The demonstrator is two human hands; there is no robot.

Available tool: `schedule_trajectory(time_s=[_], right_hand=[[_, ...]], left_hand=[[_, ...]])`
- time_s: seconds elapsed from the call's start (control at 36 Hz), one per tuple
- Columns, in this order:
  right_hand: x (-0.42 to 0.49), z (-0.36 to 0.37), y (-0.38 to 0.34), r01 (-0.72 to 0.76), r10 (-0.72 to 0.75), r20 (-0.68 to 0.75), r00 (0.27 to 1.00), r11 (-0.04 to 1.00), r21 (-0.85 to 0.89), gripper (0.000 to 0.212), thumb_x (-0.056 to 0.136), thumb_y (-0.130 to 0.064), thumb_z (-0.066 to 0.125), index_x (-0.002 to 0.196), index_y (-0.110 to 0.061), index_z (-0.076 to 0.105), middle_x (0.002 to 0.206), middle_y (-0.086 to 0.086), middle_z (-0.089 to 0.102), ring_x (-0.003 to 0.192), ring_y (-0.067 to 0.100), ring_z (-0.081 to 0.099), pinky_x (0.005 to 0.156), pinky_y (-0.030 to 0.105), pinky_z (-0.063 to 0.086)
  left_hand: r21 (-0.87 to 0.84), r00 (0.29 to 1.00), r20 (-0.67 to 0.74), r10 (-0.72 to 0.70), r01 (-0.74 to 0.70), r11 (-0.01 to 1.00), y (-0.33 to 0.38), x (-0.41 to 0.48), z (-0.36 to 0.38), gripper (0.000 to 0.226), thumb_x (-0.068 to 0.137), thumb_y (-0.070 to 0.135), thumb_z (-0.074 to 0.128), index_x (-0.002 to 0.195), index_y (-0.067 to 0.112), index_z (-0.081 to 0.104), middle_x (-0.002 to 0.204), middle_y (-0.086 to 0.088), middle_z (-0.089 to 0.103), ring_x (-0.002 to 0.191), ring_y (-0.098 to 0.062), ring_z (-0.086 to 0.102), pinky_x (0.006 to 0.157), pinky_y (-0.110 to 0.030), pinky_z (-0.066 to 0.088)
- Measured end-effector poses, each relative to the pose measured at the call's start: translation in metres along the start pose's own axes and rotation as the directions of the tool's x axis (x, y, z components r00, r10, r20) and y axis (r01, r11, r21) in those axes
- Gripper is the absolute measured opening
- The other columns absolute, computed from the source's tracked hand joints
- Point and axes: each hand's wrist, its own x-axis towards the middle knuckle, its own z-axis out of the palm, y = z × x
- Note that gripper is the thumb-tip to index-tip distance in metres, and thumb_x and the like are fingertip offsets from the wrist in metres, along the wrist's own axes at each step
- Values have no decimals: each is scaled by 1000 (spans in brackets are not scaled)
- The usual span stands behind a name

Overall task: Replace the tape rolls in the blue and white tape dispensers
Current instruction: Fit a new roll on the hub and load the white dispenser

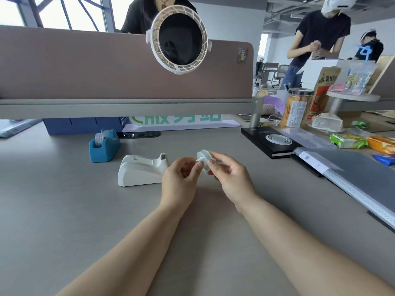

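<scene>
The white tape dispenser [141, 170] lies on the grey desk with its roll slot empty. Behind it to the left stands the blue tape dispenser [104, 147], with a tape roll [100, 139] seated in it. Just right of the white dispenser, both hands hold a white tape roll on its spool [203, 158] a little above the desk. My right hand [229, 178] grips the roll's rim. My left hand [180, 182] pinches the spool's hub at the roll's left side.
A brown desk divider [119, 67] with a white fan [179, 39] clipped to it runs across the back. A black box [270, 142], grey folders [350, 171], snack packets [347, 141] and a jar [296, 107] crowd the right side. People stand beyond the divider.
</scene>
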Motion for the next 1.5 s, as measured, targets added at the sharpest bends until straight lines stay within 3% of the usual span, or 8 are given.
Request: schedule_trajectory(time_s=[0.17, 0.33, 0.47, 0.61, 0.81, 0.94, 1.17, 1.5], right_hand=[[2, -1, 0, -15, 15, -9, 1000, 1000, 4, 19, 93, -24, 54, 101, -40, 63, 101, -5, 70, 83, 4, 66, 79, 16, 48], [5, -1, 3, -62, 64, -48, 997, 997, 36, 21, 98, -27, 44, 109, -20, 60, 90, 0, 68, 76, 13, 65, 76, 27, 51], [5, -2, 4, -38, 39, -66, 997, 999, 21, 17, 98, -27, 44, 93, -28, 60, 84, -3, 66, 73, 12, 62, 74, 27, 52], [7, -6, 5, -11, 13, -102, 995, 1000, 21, 13, 94, -25, 52, 94, -31, 64, 87, -8, 67, 78, 6, 61, 81, 22, 52], [6, -8, 5, 40, -40, -78, 996, 999, -9, 28, 81, -24, 70, 107, -14, 67, 102, 3, 72, 92, 8, 65, 90, 25, 51], [7, -10, 5, 46, -48, -77, 996, 999, -22, 24, 81, -19, 71, 104, -16, 68, 104, 3, 71, 91, 6, 65, 88, 21, 50], [7, -9, 5, 50, -50, -77, 996, 999, -1, 20, 80, -18, 72, 99, -18, 67, 106, 6, 71, 88, 7, 64, 87, 21, 51], [7, -13, 4, -41, 44, -21, 999, 993, 109, 15, 80, -18, 71, 94, -22, 67, 96, -1, 70, 91, 8, 62, 94, 28, 49]], left_hand=[[-21, 999, 29, 13, -13, 1000, 1, 0, 0, 16, 88, 28, 62, 98, 18, 69, 86, 10, 70, 75, 9, 62, 65, -2, 42], [-46, 999, 38, -13, 15, 999, -1, 1, -1, 25, 86, 27, 64, 110, 23, 56, 90, 14, 64, 86, 2, 61, 73, -7, 45], [-75, 988, 157, -17, 29, 997, -3, 2, 1, 25, 89, 24, 61, 113, 16, 61, 103, -2, 70, 97, -11, 66, 89, -26, 50], [-119, 989, 143, -39, 57, 991, -2, 3, 0, 13, 86, 22, 65, 95, 30, 59, 98, 3, 69, 94, -11, 66, 87, -27, 51], [-117, 992, 126, -29, 44, 992, -2, 3, -3, 23, 83, 27, 69, 102, 15, 64, 94, 2, 70, 83, -6, 64, 78, -22, 51], [-147, 992, 126, -26, 45, 988, -2, 3, -3, 25, 82, 23, 70, 102, 10, 64, 96, -1, 71, 86, -9, 66, 76, -19, 50], [-163, 992, 123, -35, 55, 985, -4, 2, -4, 24, 80, 23, 72, 99, 11, 64, 96, -4, 71, 88, -13, 66, 84, -33, 54], [-244, 985, 166, -56, 96, 965, -1, 1, -5, 27, 80, 19, 72, 101, 5, 62, 96, -6, 70, 85, -9, 66, 77, -23, 52]])
